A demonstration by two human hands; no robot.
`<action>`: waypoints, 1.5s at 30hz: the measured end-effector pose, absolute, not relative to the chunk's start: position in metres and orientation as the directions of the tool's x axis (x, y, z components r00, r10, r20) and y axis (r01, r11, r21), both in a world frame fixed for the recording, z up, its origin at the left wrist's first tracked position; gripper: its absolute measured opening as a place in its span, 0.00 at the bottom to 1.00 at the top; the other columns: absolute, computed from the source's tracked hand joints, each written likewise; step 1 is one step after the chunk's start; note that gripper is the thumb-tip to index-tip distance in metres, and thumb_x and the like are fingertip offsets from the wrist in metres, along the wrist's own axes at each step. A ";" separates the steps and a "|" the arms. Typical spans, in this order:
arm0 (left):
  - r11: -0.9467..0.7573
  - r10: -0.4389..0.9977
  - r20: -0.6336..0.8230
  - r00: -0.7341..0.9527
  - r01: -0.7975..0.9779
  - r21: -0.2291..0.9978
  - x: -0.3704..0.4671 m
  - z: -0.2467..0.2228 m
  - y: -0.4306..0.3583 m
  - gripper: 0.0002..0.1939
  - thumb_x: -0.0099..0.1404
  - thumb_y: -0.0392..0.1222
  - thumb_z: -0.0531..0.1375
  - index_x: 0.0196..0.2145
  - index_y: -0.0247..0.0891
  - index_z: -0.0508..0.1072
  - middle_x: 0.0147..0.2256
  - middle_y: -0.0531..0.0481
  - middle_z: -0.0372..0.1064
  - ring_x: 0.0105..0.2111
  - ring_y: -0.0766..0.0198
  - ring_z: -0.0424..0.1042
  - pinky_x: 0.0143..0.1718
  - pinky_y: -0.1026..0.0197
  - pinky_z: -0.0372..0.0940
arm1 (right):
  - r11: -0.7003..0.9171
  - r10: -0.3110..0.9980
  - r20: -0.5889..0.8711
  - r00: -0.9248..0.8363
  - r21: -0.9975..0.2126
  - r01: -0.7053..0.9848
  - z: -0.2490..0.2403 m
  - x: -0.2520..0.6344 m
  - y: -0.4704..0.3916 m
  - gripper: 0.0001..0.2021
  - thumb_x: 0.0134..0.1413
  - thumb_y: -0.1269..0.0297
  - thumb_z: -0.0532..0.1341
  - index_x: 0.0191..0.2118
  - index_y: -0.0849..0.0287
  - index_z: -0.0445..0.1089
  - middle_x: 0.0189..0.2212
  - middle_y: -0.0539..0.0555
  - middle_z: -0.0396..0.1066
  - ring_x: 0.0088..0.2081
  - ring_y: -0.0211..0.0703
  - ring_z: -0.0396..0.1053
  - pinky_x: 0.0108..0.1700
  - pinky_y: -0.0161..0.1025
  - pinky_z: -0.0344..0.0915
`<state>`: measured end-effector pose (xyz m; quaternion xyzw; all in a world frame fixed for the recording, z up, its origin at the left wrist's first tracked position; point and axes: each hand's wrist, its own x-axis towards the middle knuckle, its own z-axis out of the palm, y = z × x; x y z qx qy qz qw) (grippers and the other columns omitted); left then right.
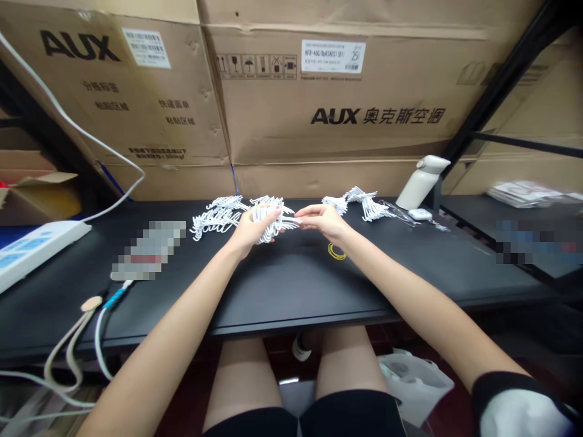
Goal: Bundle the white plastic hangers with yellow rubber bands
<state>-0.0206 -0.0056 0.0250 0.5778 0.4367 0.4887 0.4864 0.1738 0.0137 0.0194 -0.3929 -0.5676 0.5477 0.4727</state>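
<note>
A bunch of white wire hooks [272, 223] is wrapped in the fingers of my left hand [249, 233], held just above the black table. From the right, my right hand [324, 221] pinches at the straight ends of the same bunch with its fingertips. Several more white hooks [214, 221] lie on the table left of my left hand, and others sit behind it. Beyond my right hand are white hook bundles [364, 201], gathered narrow at the middle. Yellow rubber bands [337, 251] lie below my right wrist.
A white bottle [422, 182] and a small white case [419, 215] stand at the back right. To the left lie a phone [150, 250] with a cable and a power strip [40, 246]. Large cardboard boxes [273, 133] wall the back of the black table [291, 291].
</note>
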 end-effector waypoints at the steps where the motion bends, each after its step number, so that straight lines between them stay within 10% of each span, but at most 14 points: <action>1: -0.133 0.980 0.128 0.151 0.025 0.991 -0.021 0.025 -0.006 0.23 0.54 0.52 0.66 0.43 0.37 0.72 0.32 0.45 0.75 0.27 0.58 0.75 0.19 0.65 0.67 | 0.043 0.964 0.066 -0.257 -0.995 -0.093 0.019 0.174 0.013 0.10 0.33 0.68 0.71 0.29 0.62 0.77 0.25 0.52 0.75 0.29 0.36 0.71 0.36 0.35 0.68; 7: -0.096 0.981 0.091 0.170 0.023 0.995 -0.022 0.025 -0.005 0.21 0.54 0.50 0.67 0.41 0.37 0.71 0.33 0.45 0.76 0.25 0.59 0.76 0.18 0.65 0.67 | -0.181 0.939 -0.119 -0.324 -0.969 -0.170 0.015 0.173 0.015 0.09 0.36 0.69 0.70 0.29 0.60 0.77 0.26 0.50 0.74 0.28 0.33 0.69 0.31 0.30 0.65; 26: -0.122 0.955 0.104 0.277 0.047 0.991 -0.018 0.025 -0.013 0.23 0.52 0.47 0.68 0.44 0.37 0.73 0.29 0.46 0.76 0.23 0.60 0.75 0.23 0.62 0.69 | -0.011 0.901 0.032 -0.433 -0.995 -0.095 0.018 0.171 0.008 0.15 0.32 0.66 0.72 0.32 0.62 0.76 0.27 0.51 0.74 0.28 0.34 0.69 0.29 0.31 0.62; 38: -0.125 0.963 0.108 0.247 0.053 0.991 -0.017 0.024 -0.011 0.23 0.52 0.46 0.68 0.44 0.35 0.73 0.28 0.45 0.76 0.22 0.58 0.75 0.17 0.64 0.66 | 0.261 0.912 0.233 -0.338 -0.965 0.039 0.021 0.162 -0.002 0.14 0.36 0.58 0.70 0.28 0.63 0.72 0.21 0.50 0.70 0.20 0.32 0.60 0.23 0.32 0.54; 45: -0.133 0.971 0.127 0.203 0.013 0.991 -0.019 0.019 -0.007 0.22 0.51 0.44 0.69 0.43 0.36 0.73 0.26 0.48 0.75 0.19 0.61 0.73 0.17 0.65 0.66 | 0.526 0.837 0.375 -0.397 -0.753 0.397 0.017 0.158 -0.009 0.18 0.58 0.54 0.55 0.22 0.61 0.65 0.17 0.47 0.60 0.21 0.32 0.54 0.26 0.33 0.51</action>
